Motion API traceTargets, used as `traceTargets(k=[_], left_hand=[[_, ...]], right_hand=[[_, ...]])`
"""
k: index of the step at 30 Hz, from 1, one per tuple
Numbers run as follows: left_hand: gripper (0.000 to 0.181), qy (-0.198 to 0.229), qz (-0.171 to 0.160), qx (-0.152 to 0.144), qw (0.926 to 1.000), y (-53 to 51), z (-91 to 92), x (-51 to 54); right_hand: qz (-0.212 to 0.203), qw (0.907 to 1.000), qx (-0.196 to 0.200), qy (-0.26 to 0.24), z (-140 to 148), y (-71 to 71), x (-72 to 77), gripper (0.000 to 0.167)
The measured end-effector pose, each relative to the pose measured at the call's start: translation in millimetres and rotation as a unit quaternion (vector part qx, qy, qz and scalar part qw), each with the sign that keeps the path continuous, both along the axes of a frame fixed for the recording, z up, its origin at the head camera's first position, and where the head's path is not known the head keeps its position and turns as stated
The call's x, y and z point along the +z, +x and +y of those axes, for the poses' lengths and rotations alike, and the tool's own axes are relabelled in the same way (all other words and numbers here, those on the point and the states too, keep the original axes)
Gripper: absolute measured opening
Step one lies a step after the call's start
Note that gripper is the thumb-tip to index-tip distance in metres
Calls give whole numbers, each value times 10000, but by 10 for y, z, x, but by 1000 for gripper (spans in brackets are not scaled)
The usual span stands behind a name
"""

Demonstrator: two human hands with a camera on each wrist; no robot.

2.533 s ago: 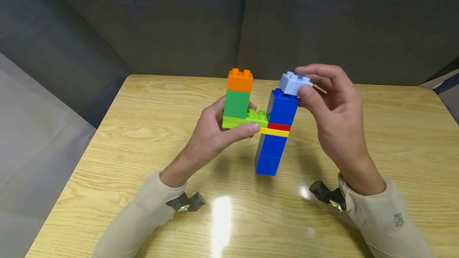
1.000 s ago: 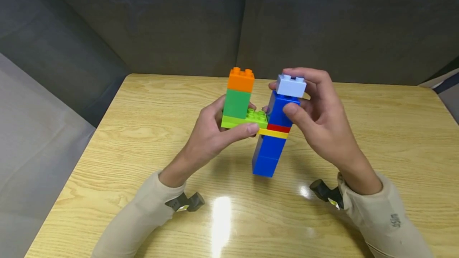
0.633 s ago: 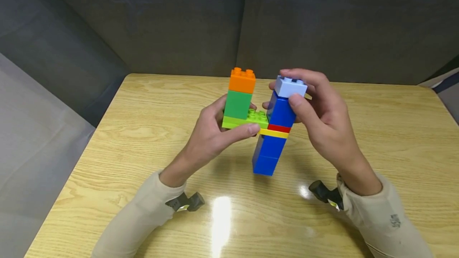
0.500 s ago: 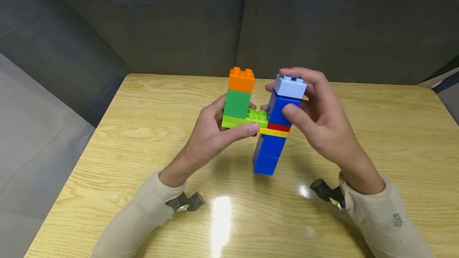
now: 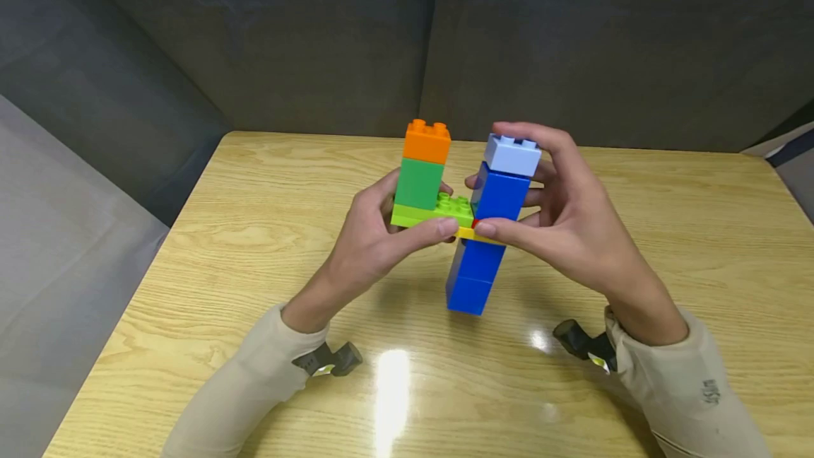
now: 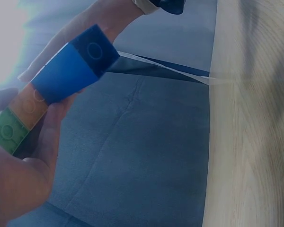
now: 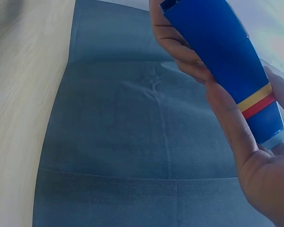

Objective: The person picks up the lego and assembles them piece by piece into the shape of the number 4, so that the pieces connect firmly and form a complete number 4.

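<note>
One toy-brick build is held up over the table. My left hand (image 5: 375,232) grips its lime-green brick (image 5: 413,215), thumb in front. On that brick's left end stand a green brick (image 5: 420,184) and an orange brick (image 5: 427,142). The right side is a column: blue bricks (image 5: 475,278) at the bottom, then thin yellow (image 5: 466,233) and red (image 7: 259,106) layers, an upper blue brick (image 5: 505,195) and a light-blue brick (image 5: 512,157) on top. My right hand (image 5: 579,218) holds this column, thumb across the red and yellow layers, index finger behind the light-blue brick.
The wooden table (image 5: 254,253) lies below, with a bright reflection near its front. Dark grey cloth (image 5: 318,41) stands behind its back edge, and grey cloth (image 5: 63,267) on the left. Each wrist carries a small black camera mount (image 5: 346,359).
The light-blue brick went from tilted in my right fingers to seated squarely on the upper blue brick. My right thumb slid down to the red and yellow layers. The left hand stayed put.
</note>
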State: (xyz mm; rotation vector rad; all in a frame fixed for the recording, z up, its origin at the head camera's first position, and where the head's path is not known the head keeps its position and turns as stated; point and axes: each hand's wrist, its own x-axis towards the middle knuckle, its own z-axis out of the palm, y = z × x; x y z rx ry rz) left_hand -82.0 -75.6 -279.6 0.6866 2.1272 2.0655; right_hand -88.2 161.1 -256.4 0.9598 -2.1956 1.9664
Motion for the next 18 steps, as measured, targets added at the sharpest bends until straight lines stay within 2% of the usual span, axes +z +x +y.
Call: traceTargets(k=[8,14,18], left_hand=[[42,-228,193,123,9995,-10,-16,-4],[41,-252,152,192,9994,-7,-24,-3],[41,-263,145,161,9994,-7,-25,-6]], right_hand=[[140,9998,-56,-151,-27,11,1,83],[266,9991,-305,-139,-47,25,-4,82],[340,9987,-322,-183,-45,29,-3,79]])
